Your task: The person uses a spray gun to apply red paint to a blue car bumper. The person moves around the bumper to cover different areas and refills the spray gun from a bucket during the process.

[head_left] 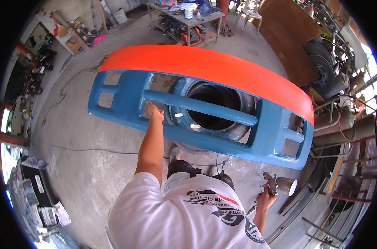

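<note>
A large car bumper [205, 108], blue below with an orange-red band along its far side, rests across stacked tyres [242, 132]. My left hand [155, 112] reaches into its middle opening beside the left end of the blue crossbar, gripping the bumper there; some of the fingers are hidden. Low at the right, my right hand [266, 200] is closed around a spray gun [270, 182] with a silver metal cup [287, 186]. The gun is held apart from the bumper.
A metal work table [192, 20] with cloths and a white tub stands at the back. To the right are a brown board [286, 41], wheels [321, 68] and metal racks. A thin hose [101, 150] crosses the concrete floor. Dark bins and papers lie at the left.
</note>
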Action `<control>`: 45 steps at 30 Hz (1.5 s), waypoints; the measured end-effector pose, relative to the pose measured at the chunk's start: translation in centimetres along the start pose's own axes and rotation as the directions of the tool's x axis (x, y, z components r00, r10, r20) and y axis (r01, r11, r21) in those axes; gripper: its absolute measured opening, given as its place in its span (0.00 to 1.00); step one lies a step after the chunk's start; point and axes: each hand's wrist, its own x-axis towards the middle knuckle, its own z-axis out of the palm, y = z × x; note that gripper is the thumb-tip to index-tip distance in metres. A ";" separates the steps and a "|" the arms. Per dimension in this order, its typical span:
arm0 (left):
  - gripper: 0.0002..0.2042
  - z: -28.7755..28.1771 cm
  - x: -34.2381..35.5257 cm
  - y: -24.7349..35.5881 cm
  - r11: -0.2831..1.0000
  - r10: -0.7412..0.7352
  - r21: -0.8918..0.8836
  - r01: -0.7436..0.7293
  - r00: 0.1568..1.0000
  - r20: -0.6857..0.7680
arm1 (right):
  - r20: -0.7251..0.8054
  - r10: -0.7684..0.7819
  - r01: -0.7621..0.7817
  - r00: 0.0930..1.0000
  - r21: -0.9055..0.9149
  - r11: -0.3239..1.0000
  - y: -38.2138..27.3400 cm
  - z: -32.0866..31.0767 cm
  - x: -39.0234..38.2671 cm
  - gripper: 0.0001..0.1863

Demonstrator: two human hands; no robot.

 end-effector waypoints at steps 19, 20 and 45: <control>0.46 8.4 -1.2 -6.3 0.858 -0.145 0.505 0.091 0.987 0.068 | -0.106 0.162 -0.154 0.981 0.081 0.985 -1.7 14.1 -20.7 0.10; 0.43 7.8 -0.9 -6.4 0.861 -0.203 0.495 0.117 0.971 0.124 | -0.073 0.178 -0.169 0.981 0.122 0.978 -1.2 13.7 -20.2 0.10; 0.38 25.5 8.8 -2.4 0.827 -0.192 0.557 0.071 0.968 0.162 | -0.306 0.323 -0.278 0.896 0.180 0.943 0.5 14.6 -26.5 0.11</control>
